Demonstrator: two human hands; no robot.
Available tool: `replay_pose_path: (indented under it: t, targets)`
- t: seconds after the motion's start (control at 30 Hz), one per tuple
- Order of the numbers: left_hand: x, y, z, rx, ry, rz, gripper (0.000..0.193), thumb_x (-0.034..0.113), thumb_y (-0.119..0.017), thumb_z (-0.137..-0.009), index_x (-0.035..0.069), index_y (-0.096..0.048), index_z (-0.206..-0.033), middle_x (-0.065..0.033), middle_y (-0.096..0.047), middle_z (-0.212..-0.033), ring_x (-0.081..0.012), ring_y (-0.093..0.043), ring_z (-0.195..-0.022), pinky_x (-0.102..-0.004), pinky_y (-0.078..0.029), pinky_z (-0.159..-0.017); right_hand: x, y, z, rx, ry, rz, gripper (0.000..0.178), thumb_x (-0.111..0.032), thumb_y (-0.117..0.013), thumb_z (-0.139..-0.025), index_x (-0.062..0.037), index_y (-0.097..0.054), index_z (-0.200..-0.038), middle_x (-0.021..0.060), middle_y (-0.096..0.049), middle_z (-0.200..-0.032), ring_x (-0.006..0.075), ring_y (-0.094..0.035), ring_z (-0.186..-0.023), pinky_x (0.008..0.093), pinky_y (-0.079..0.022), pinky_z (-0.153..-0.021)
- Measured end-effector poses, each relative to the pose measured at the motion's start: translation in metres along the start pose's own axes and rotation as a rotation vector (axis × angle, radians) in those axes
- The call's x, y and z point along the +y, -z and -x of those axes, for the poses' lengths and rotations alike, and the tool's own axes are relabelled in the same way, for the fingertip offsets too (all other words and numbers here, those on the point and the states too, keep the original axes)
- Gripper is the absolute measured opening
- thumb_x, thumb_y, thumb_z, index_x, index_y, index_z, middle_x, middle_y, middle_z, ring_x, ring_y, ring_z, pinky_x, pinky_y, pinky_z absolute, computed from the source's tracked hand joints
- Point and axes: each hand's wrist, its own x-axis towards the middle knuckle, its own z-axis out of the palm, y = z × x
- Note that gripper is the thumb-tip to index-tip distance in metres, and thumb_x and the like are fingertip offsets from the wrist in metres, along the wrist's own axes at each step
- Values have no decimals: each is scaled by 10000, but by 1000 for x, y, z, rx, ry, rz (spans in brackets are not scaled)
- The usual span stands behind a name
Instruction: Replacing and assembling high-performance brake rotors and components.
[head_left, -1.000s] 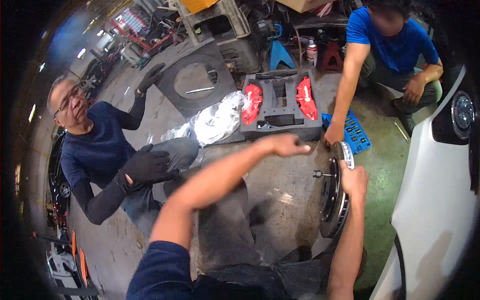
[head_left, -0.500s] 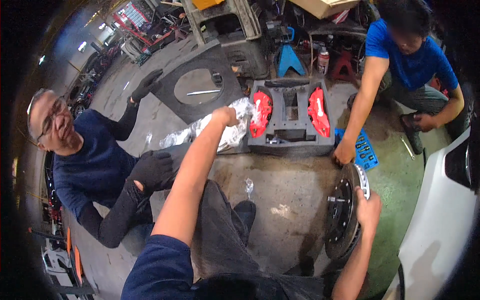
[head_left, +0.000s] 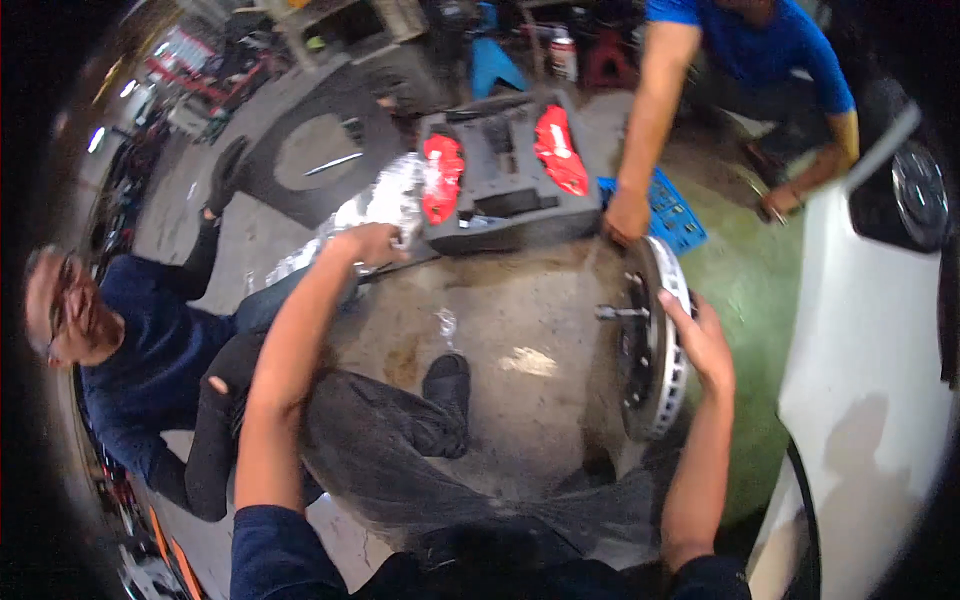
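Note:
My right hand (head_left: 704,338) grips the outer edge of a brake disc (head_left: 662,375), thumb over the vented rim. The disc stands on edge, its dark hub side turned left with a stud sticking out. A co-worker's hand (head_left: 627,214) is at its top edge. Off to the left, my left hand (head_left: 368,244) is beside crumpled clear plastic wrap (head_left: 385,200), its fingers blurred against it; whether they hold any of it does not show. Just beyond lies a grey foam tray (head_left: 520,232) with two red brake calipers (head_left: 441,180) (head_left: 561,150).
A blue tool case (head_left: 668,215) lies behind the disc. White car bodywork (head_left: 850,330) borders the right. A person in dark blue (head_left: 150,350) sits at left, another in a blue shirt (head_left: 745,50) crouches at far right. A foam sheet with a round hole (head_left: 250,150) lies far left.
My left hand has come down and nearer. The brake disc has turned, showing more of its vented rim, with my right hand still on it. The whole view has shifted.

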Motion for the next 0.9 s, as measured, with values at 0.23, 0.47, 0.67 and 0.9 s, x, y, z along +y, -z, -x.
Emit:
replay_pose_path:
  t: [0.23, 0.47, 0.67, 0.9]
  targets:
    - [180, -30, 21, 348, -590, 385, 619, 508, -578, -936, -40, -586, -1221, -256, -647, -1157, -352, -637, -1088, -420, -484, -946, 25, -17, 5, 66, -237, -532, 477, -454, -623, -927, 14, -682, -1001, 29, -644, -751, 108, -576, -577, 260, -477, -570]
    - [325, -112, 32, 319, -424, 921, 882, 669, -629, -810, -45, -514, -1314, -272, -541, -1294, -385, -463, -1266, -466, -350, -1082, 57, -40, 26, -218, -228, -1088, 405, -301, -484, -1015, -15, -585, -1283, 51, -654, -1112, 119, -612, -974, 262, -483, -830]
    - [277, -144, 49, 397, -348, 1176, 450, 306, -705, -749, -30, -610, -1032, -67, -662, -872, -173, -609, -742, -327, -497, -689, 84, -67, 42, -546, -17, -310, 408, -67, -513, -958, 51, -503, -1349, 213, -606, -1298, 264, -583, -1216, 339, -438, -1028]
    - [220, -187, 26, 464, -255, 1367, 391, 244, -598, -684, -17, -620, -974, -33, -618, -837, -151, -552, -774, -297, -439, -717, 80, -116, 66, -567, 51, 40, 433, -275, -598, -935, -3, -596, -1272, 223, -640, -1214, 377, -603, -1155, 438, -456, -1014]
